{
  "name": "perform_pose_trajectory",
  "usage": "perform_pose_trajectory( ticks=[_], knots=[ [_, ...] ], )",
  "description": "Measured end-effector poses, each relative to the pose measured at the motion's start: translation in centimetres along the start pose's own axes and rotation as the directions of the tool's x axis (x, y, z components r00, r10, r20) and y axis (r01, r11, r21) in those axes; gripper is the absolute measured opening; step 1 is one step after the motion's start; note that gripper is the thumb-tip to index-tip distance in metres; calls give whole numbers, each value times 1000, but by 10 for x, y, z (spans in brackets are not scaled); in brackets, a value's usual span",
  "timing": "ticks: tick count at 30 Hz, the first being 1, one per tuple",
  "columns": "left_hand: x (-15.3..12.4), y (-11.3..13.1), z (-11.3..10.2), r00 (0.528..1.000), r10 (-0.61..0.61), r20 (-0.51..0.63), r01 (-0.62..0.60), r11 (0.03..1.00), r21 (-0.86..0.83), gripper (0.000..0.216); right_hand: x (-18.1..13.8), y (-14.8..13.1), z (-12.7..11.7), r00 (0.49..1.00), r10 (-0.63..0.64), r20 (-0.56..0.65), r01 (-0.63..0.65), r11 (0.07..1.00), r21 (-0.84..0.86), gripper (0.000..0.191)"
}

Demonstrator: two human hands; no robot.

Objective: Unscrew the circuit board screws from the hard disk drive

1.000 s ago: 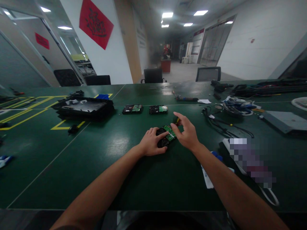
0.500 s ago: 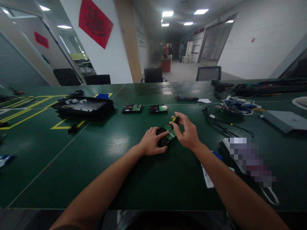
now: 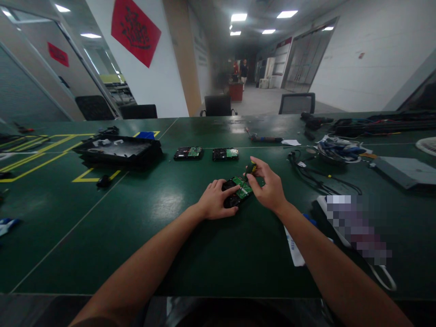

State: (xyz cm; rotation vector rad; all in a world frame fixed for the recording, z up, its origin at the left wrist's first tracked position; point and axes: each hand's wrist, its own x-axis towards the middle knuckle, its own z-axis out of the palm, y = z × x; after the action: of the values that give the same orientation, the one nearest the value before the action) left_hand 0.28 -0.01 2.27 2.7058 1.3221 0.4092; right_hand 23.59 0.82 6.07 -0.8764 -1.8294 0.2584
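Observation:
A hard drive (image 3: 241, 190) with a green circuit board lies at an angle on the green table, board side up. My left hand (image 3: 218, 200) holds it from the left, with the thumb at its near edge and the index finger reaching over the board. In my right hand (image 3: 268, 185) is a small screwdriver (image 3: 251, 168) with a black and yellow handle, pinched between thumb and fingers. It stands nearly upright over the board's right part. Its tip is too small to make out. Two more hard drives, a left one (image 3: 188, 153) and a right one (image 3: 225, 154), rest farther back.
A black open casing (image 3: 119, 152) sits at the left. Black cables (image 3: 320, 181), a bundle of wires (image 3: 339, 150) and a grey metal box (image 3: 407, 172) are on the right. Beside my right forearm lies a white packet (image 3: 294, 247). A power drill (image 3: 315, 120) lies far back.
The screwdriver's handle has turned in my right fingers, which have shifted slightly. My left hand and the hard drive stay in place.

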Motion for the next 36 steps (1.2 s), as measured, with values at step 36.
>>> perform_pose_trajectory(
  ticks=[36],
  knots=[
    [-1, -1, -2, 1000, 10, -1, -10, 1000, -2, 82, -3, 2, 2, 999, 27, -22, -27, 1000, 3, 55]
  ],
)
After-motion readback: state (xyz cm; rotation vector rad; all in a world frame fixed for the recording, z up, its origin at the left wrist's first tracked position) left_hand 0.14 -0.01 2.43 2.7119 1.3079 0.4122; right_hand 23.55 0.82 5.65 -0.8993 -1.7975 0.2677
